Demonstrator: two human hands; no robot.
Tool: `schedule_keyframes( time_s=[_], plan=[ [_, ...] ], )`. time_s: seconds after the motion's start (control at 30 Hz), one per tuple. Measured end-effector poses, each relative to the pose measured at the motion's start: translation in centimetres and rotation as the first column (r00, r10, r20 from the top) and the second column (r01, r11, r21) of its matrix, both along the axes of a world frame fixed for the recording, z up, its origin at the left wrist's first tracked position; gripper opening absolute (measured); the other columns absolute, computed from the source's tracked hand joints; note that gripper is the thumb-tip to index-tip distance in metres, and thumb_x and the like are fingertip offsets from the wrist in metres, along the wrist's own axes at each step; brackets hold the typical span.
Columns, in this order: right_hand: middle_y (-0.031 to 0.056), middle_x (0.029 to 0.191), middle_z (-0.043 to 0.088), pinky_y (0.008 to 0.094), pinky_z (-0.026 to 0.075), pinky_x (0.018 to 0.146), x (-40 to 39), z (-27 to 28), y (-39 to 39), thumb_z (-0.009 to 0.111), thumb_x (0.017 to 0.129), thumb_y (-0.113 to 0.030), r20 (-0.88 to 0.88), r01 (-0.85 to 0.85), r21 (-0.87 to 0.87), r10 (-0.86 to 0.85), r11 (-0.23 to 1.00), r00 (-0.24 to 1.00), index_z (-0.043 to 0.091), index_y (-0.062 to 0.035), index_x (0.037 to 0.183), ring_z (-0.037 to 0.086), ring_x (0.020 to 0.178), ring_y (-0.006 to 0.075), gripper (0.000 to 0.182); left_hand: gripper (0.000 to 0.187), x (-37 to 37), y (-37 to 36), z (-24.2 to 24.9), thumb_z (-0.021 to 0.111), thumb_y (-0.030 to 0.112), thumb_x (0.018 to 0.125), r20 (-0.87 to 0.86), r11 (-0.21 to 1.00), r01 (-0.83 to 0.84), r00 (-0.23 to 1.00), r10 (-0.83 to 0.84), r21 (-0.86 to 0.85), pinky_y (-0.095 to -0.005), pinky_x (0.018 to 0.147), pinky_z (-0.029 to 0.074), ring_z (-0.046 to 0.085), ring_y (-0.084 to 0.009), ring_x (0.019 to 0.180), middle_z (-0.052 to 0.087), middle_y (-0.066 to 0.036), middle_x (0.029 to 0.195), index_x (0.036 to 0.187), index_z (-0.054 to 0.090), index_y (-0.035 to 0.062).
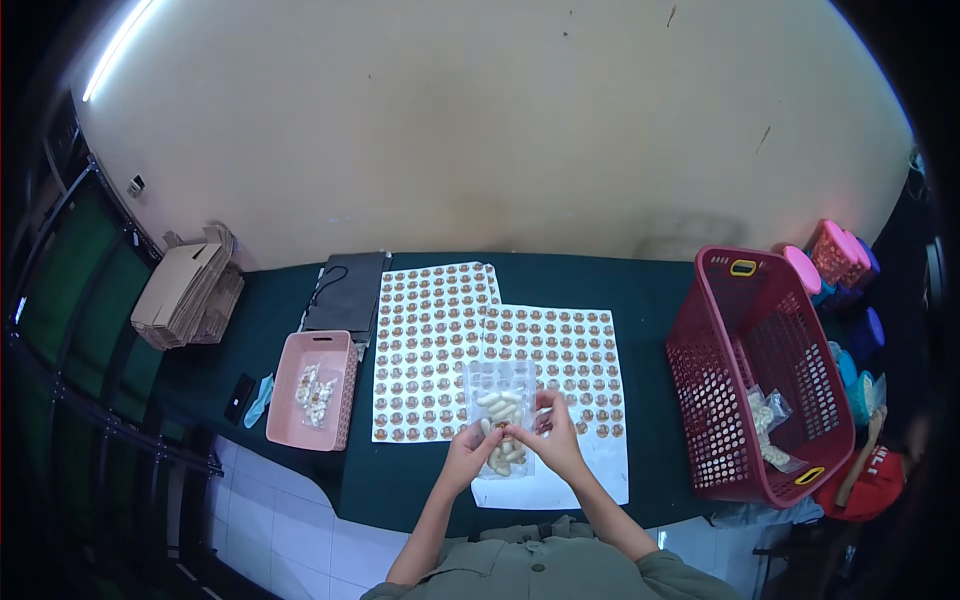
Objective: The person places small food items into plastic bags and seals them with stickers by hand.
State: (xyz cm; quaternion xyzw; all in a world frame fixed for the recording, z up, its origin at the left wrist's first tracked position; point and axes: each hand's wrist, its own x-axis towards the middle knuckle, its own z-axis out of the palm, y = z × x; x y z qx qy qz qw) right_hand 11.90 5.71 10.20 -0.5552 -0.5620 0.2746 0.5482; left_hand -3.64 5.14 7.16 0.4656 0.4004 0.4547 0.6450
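A clear plastic bag (516, 381) of pale, elongated pieces is held upright before me, over the sticker sheets. My left hand (469, 457) grips its left side, thumb across the front. From the right, my right hand (556, 437) reaches in with its thumb on the bag's middle, where a small brown round sticker (503, 426) partly shows between the two thumbs. Its other fingers are curled near the bag's right edge. Behind the bag lie a left sticker sheet (428, 345) and a right sticker sheet (575, 350), both white with rows of brown round stickers.
A pink basket (283, 436) with small filled bags stands left, beside a blue face mask (258, 402) and a phone (239, 398). Behind are a black paper bag (347, 292) and stacked cardboard (182, 290). A big maroon basket (702, 420) holds bags at right, near lidded jars (835, 252) and another person (868, 482).
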Motion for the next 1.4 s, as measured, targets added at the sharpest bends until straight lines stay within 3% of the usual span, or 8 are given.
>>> schedule_keyframes(
  time_s=[0.07,0.1,0.47,0.53,0.73,0.9,1.07,1.4],
  plan=[
    [0.0005,0.072,0.054,0.0208,0.040,0.053,0.6,-2.3,0.4,0.070,0.072,-0.019,-0.411,-0.405,-0.229,0.289,0.885,0.865,0.055,-0.0004,0.090,0.048,0.061,0.0055,0.030,0.028,0.2,0.1,0.1,0.052,0.015,0.087,0.000,1.000,0.017,1.000,-0.017,0.021,-0.0229,0.075,0.045,0.055,-0.0100,0.088,0.059,-0.006,0.097,0.108,0.052,-0.0033],
    [-0.0001,0.073,0.055,0.0194,0.040,0.053,0.9,-3.7,0.5,0.067,0.075,-0.020,-0.393,-0.454,-0.231,0.345,0.860,0.853,0.057,0.0000,0.090,0.049,0.062,0.0042,0.027,0.028,0.4,0.0,0.1,0.052,0.015,0.087,0.017,0.999,0.006,1.000,-0.006,0.033,-0.0230,0.076,0.044,0.055,-0.0102,0.089,0.059,-0.006,0.098,0.108,0.052,-0.0035],
    [0.0025,0.080,0.058,0.0201,0.043,0.059,0.4,-2.6,-0.2,0.068,0.075,-0.014,-0.214,-0.389,-0.216,0.345,0.895,0.914,0.055,-0.0006,0.090,0.054,0.069,0.0056,0.024,0.027,1.1,0.6,-1.5,0.055,0.014,0.085,-0.070,0.987,-0.158,0.985,0.159,0.020,-0.0209,0.072,0.046,0.058,-0.0099,0.084,0.060,-0.007,0.094,0.106,0.053,-0.0031],
    [0.0015,0.072,0.055,0.0213,0.041,0.055,0.5,-3.3,0.0,0.070,0.072,-0.023,-0.280,-0.363,-0.239,0.294,0.901,0.914,0.057,-0.0008,0.087,0.050,0.063,0.0051,0.030,0.026,1.4,0.8,-1.3,0.055,0.013,0.085,-0.074,0.988,-0.150,0.986,0.151,0.019,-0.0211,0.071,0.046,0.058,-0.0096,0.083,0.060,-0.007,0.093,0.105,0.053,-0.0030],
    [0.0000,0.072,0.054,0.0190,0.038,0.053,0.5,-3.8,0.5,0.069,0.073,-0.018,-0.287,-0.327,-0.224,0.258,0.918,0.923,0.057,-0.0018,0.087,0.046,0.061,0.0039,0.024,0.024,2.0,1.0,-1.7,0.060,0.015,0.082,-0.015,0.966,-0.250,0.968,0.251,0.058,-0.0191,0.065,0.045,0.057,-0.0078,0.076,0.062,-0.006,0.087,0.097,0.059,-0.0028],
    [0.0002,0.077,0.057,0.0166,0.036,0.053,0.3,-2.1,1.2,0.066,0.077,-0.018,-0.507,-0.391,-0.183,0.255,0.902,0.824,0.058,0.0003,0.090,0.047,0.063,0.0015,0.024,0.021,2.1,1.8,-0.2,0.061,0.013,0.081,-0.076,0.963,-0.238,0.966,0.249,0.127,-0.0181,0.062,0.043,0.054,-0.0046,0.072,0.061,-0.003,0.082,0.095,0.060,-0.0028],
    [-0.0005,0.072,0.056,0.0182,0.036,0.053,0.0,-1.4,1.4,0.063,0.079,-0.018,-0.470,-0.345,-0.115,0.255,0.931,0.845,0.060,-0.0004,0.088,0.047,0.062,0.0027,0.020,0.022,2.8,1.5,1.7,0.058,0.015,0.084,0.063,0.971,-0.238,0.970,0.236,0.025,-0.0177,0.064,0.042,0.053,-0.0044,0.073,0.061,-0.003,0.083,0.096,0.059,-0.0031],
    [0.0026,0.084,0.059,0.0195,0.044,0.062,0.1,0.9,0.5,0.062,0.080,-0.015,-0.446,-0.445,-0.121,0.352,0.887,0.823,0.055,0.0014,0.098,0.054,0.073,0.0058,0.025,0.023,2.5,1.4,1.8,0.058,0.018,0.084,-0.028,0.954,-0.295,0.955,0.297,0.061,-0.0172,0.062,0.042,0.052,-0.0037,0.071,0.060,-0.002,0.080,0.093,0.060,-0.0031]
  ],
)
